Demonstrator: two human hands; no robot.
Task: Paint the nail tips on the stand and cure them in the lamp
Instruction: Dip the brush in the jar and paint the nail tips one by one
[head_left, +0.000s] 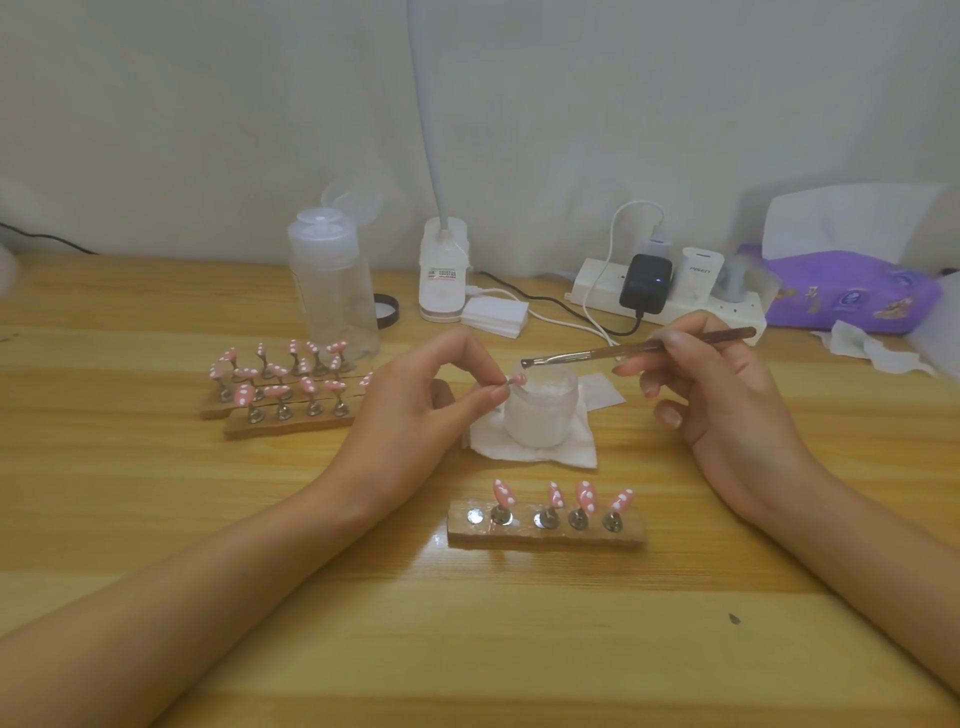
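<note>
Four pink dotted nail tips (586, 494) sit on a wooden stand (545, 538) on the counter (467, 649), just below both hands. Above it the left hand (410, 415) pinches one small tip (516, 382) over a frosted jar (540, 421); the right hand (727, 405) grips a brush (613, 353), bristles at that tip. What the jar holds is hard to make out.

- Pink pointed plastic nail tips (586, 493) with white dots, on a brown wooden stand (545, 538).
- Frosted white jar (543, 415).
- Brown-handled thin brush (675, 345), dark bristles.
- Purple tissue pack (852, 291) with small printed figures.
- Black charger (645, 283) on white power strip (597, 286).
- Pale yellow wood-grain table (467, 649).
</note>
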